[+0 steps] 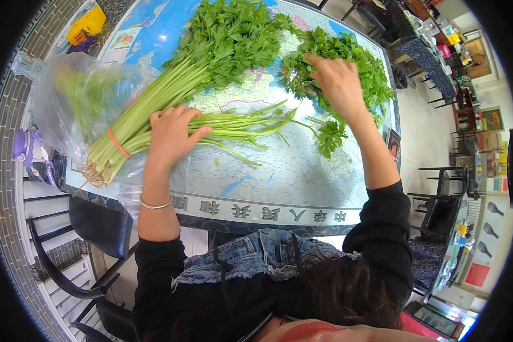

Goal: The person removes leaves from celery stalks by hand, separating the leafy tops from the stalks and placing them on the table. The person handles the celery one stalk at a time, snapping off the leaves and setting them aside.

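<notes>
A large bunch of celery, bound near its roots by an orange band, lies slantwise on a table covered with a map. My left hand rests over the lower stalks, thumb apart from the fingers; those stalks are bare of leaves at their right ends. My right hand is over a pile of plucked celery leaves at the right; its fingertips are partly blurred, and whether they hold a leaf cannot be told. One leafy sprig lies below the pile.
A clear plastic bag with greens inside lies at the left. Beyond it are a yellow box and a purple-and-clear bottle. A small picture lies at the right edge. Black chairs stand around the table.
</notes>
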`<state>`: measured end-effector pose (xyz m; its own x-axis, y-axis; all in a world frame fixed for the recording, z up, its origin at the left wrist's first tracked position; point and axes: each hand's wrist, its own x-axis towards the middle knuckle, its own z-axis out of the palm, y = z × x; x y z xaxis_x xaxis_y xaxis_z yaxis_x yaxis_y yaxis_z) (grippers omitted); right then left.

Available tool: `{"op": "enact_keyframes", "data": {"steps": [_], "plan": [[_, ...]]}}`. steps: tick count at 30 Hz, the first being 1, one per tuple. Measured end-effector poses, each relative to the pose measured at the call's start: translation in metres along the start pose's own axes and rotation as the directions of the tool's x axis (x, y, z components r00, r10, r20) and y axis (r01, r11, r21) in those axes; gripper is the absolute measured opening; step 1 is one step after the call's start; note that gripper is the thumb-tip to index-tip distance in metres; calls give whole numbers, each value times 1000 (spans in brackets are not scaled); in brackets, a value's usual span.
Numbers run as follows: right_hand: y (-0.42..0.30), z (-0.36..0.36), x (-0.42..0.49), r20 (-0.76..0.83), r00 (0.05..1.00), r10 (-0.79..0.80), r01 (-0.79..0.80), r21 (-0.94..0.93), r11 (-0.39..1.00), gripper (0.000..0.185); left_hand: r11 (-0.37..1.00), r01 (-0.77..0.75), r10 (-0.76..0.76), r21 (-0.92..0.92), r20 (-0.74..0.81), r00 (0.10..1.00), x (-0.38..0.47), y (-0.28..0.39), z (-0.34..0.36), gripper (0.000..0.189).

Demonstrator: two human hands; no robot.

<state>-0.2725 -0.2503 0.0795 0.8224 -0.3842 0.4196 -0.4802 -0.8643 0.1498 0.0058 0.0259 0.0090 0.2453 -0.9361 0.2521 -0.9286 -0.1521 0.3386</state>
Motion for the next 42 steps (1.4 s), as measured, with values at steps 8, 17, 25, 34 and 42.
{"op": "enact_keyframes", "data": {"steps": [8, 17, 25, 34, 42], "plan": [[-22, -2, -10, 191, 969, -153, 60, 423, 904, 28, 997, -18, 22, -69, 44, 999, 0, 4, -13, 64], [-23, -22, -86, 187, 981, 46, -89, 229, 969, 40, 986, -10, 32, -165, 128, 991, -6, -1, -28, 48], [13, 37, -137, 91, 994, 62, -84, 265, 961, 18, 967, 187, -145, -171, 229, 963, 1, 2, -18, 63], [83, 107, -65, -18, 980, 199, -196, 117, 974, 12, 918, 170, -205, -358, -62, 977, -5, 6, -7, 26], [32, 51, -75, 95, 947, 308, -308, -18, 951, 19, 952, 255, -284, -171, -175, 943, -9, -19, 9, 39]]}}
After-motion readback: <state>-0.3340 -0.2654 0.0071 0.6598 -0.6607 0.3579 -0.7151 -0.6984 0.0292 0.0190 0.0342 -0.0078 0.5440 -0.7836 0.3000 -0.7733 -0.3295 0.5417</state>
